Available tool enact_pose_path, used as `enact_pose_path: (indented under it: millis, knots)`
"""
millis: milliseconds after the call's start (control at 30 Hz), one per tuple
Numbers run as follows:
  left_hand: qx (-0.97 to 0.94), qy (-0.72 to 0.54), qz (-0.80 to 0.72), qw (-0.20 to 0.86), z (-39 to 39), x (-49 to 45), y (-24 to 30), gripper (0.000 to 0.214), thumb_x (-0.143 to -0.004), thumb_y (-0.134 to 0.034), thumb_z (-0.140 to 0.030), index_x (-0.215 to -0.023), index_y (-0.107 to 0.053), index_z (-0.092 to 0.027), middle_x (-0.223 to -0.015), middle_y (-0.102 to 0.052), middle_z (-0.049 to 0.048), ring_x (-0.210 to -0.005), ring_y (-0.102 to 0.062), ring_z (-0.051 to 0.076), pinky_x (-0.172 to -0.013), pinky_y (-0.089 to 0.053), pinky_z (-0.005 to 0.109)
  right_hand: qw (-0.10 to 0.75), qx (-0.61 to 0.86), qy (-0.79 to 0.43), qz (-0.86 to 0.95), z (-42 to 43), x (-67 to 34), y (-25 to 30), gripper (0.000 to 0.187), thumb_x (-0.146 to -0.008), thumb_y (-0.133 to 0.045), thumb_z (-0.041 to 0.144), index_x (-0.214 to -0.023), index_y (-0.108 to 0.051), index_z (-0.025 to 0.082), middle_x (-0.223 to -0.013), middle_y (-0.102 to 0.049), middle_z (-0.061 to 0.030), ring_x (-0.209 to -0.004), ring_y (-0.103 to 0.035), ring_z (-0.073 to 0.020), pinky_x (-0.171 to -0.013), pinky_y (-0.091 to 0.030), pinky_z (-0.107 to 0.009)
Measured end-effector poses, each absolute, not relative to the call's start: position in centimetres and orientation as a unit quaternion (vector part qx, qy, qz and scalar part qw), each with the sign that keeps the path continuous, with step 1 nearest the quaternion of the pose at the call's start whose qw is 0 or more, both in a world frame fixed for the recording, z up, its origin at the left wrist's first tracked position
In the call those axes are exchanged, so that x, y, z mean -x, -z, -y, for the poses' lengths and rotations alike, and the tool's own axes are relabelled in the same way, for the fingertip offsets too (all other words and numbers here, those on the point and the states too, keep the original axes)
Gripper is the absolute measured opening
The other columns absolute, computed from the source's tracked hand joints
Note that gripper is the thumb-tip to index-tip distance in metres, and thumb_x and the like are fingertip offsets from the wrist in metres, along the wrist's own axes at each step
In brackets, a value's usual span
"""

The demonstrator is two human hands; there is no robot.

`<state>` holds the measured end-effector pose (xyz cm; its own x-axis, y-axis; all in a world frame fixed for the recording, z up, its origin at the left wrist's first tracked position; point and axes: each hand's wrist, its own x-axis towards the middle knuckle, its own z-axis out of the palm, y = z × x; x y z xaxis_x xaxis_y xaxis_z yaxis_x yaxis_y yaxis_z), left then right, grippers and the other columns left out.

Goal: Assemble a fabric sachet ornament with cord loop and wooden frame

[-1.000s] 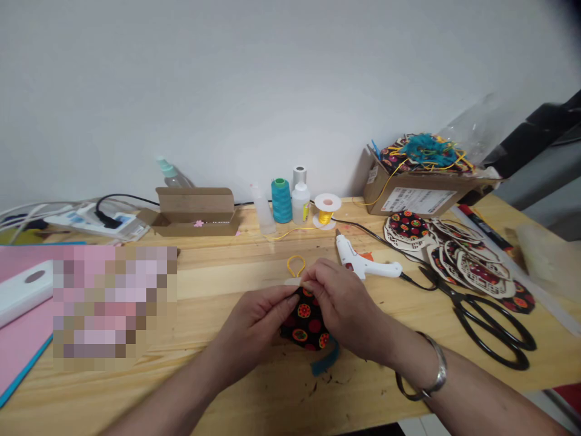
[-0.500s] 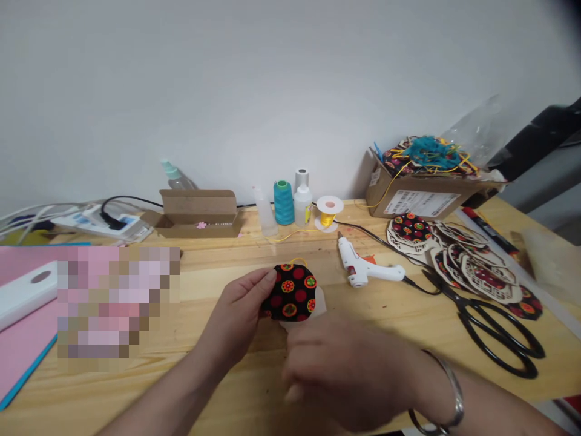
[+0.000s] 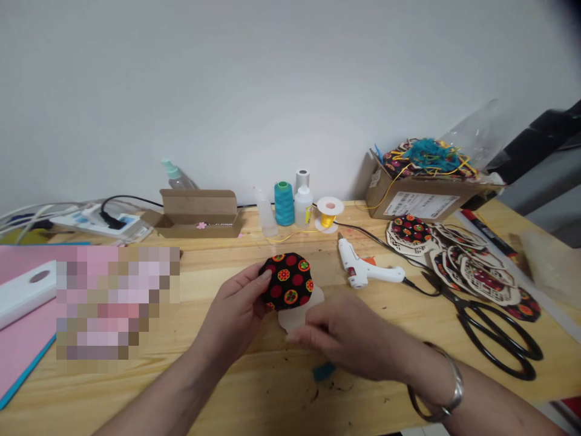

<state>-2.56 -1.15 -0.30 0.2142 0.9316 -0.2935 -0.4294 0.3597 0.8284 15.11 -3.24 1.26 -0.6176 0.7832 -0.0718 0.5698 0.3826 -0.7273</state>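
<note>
My left hand (image 3: 242, 303) grips a rounded piece of black fabric (image 3: 289, 281) with red dots and bright flower prints, its thumb lying on top of the left edge. Below and behind the fabric shows a pale, paper-like backing (image 3: 293, 318), partly covered. My right hand (image 3: 347, 333), with bangles on its wrist, is closed at the lower right edge of this backing, thumb and fingers pinched on it. A small teal scrap (image 3: 324, 371) lies on the wooden table under my right hand.
Right of my hands lie a white glue gun (image 3: 367, 269), black scissors (image 3: 488, 327) and a pile of patterned cut pieces (image 3: 481, 272). Behind stand a teal thread cone (image 3: 284, 204), a yellow cord spool (image 3: 328, 215), bottles and a filled cardboard box (image 3: 415, 197). A pink folder (image 3: 27, 357) is at left.
The fabric has shifted slightly up and left, showing more of the pale backing. My right hand has moved up and right to the backing's edge; the teal scrap has come into view.
</note>
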Motion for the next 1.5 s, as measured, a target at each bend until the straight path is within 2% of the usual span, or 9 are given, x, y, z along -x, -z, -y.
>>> enact_pose_path:
  millis: [200,300,400,500,600,767,967,1167,1500]
  knots:
    - [-0.314,-0.5,-0.388,0.708,1.3,2.6,0.2,0.032,-0.073,-0.062,-0.011,-0.105,-0.065,-0.013,-0.104,-0.07,0.0119,-0.09,-0.066,0.022,-0.077,-0.052,0.03,0.269,0.525,-0.542,0.598,1.5,-15.0,0.4,0.029,-0.083,-0.051,0.041,-0.068,-0.056,0.017,-0.054,-0.055,0.0032,-0.042,-0.048,-0.0081,-0.04,-0.034,-0.019]
    - [-0.322,-0.479,-0.371,0.728,1.4,2.7,0.2,0.041,-0.063,-0.063,-0.004,-0.102,-0.067,-0.015,-0.099,-0.072,0.0091,-0.087,-0.066,0.022,-0.076,-0.052,0.031,0.345,0.524,-0.491,0.604,0.8,-15.2,0.4,0.022,-0.082,-0.053,0.032,-0.067,-0.058,0.016,-0.057,-0.055,0.0025,-0.049,-0.05,-0.009,-0.045,-0.038,-0.02]
    - [-0.337,-0.422,-0.354,0.764,1.5,2.9,0.2,0.033,-0.067,-0.064,-0.013,-0.099,-0.069,-0.013,-0.091,-0.073,0.0108,-0.079,-0.067,0.023,-0.073,-0.053,0.035,0.383,0.505,-0.416,0.652,0.4,-15.7,0.1,0.013,-0.081,-0.056,0.024,-0.073,-0.062,0.017,-0.065,-0.059,0.0014,-0.061,-0.052,-0.0103,-0.055,-0.041,-0.021]
    - [-0.362,-0.379,-0.376,0.764,1.6,2.9,0.1,0.026,-0.075,-0.063,-0.027,-0.098,-0.07,-0.015,-0.085,-0.074,0.0091,-0.072,-0.067,0.02,-0.067,-0.053,0.032,0.364,0.471,-0.36,0.718,0.5,-16.1,-0.1,0.011,-0.082,-0.055,0.019,-0.076,-0.064,0.018,-0.07,-0.06,0.0009,-0.067,-0.053,-0.0112,-0.061,-0.041,-0.023]
    - [-0.409,-0.338,-0.432,0.729,2.0,2.7,0.0,0.021,-0.072,-0.069,-0.027,-0.091,-0.071,-0.016,-0.075,-0.074,0.0055,-0.064,-0.065,0.014,-0.06,-0.05,0.023,0.336,0.438,-0.339,0.762,0.7,-16.2,-0.2,0.011,-0.082,-0.057,0.02,-0.075,-0.066,0.018,-0.074,-0.059,-0.0008,-0.072,-0.053,-0.0126,-0.065,-0.041,-0.025]
    - [-0.418,-0.344,-0.487,0.685,2.2,2.4,0.1,0.019,-0.072,-0.069,-0.028,-0.086,-0.07,-0.015,-0.071,-0.073,0.0046,-0.059,-0.063,0.013,-0.054,-0.047,0.02,0.342,0.458,-0.45,0.687,0.9,-15.7,0.1,0.02,-0.084,-0.053,0.032,-0.095,-0.063,0.018,-0.079,-0.062,-0.0014,-0.07,-0.054,-0.0126,-0.063,-0.043,-0.026]
    - [-0.378,-0.41,-0.472,0.683,1.9,2.8,0.4,0.027,-0.07,-0.07,-0.023,-0.095,-0.067,-0.014,-0.078,-0.072,0.0058,-0.068,-0.066,0.018,-0.065,-0.051,0.029,0.306,0.496,-0.52,0.624,0.9,-15.5,0.2,0.014,-0.078,-0.058,0.028,-0.075,-0.063,0.015,-0.062,-0.059,0.0014,-0.056,-0.05,-0.0102,-0.051,-0.04,-0.022]
    - [-0.405,-0.374,-0.495,0.672,2.0,2.7,-0.1,0.027,-0.067,-0.072,-0.028,-0.091,-0.066,-0.017,-0.074,-0.072,0.0033,-0.062,-0.063,0.014,-0.056,-0.047,0.021,0.313,0.457,-0.423,0.717,1.0,-15.7,0.1,0.012,-0.079,-0.054,0.013,-0.081,-0.065,0.018,-0.077,-0.066,0.0002,-0.072,-0.057,-0.0119,-0.066,-0.043,-0.023]
    - [-0.463,-0.305,-0.525,0.646,2.2,2.3,-0.3,0.018,-0.068,-0.071,-0.032,-0.075,-0.074,-0.016,-0.064,-0.07,0.0029,-0.054,-0.059,0.013,-0.051,-0.044,0.022,0.321,0.461,-0.386,0.731,1.3,-15.3,0.0,0.009,-0.078,-0.057,0.013,-0.074,-0.063,0.017,-0.068,-0.063,0.0014,-0.064,-0.055,-0.0105,-0.06,-0.041,-0.022]
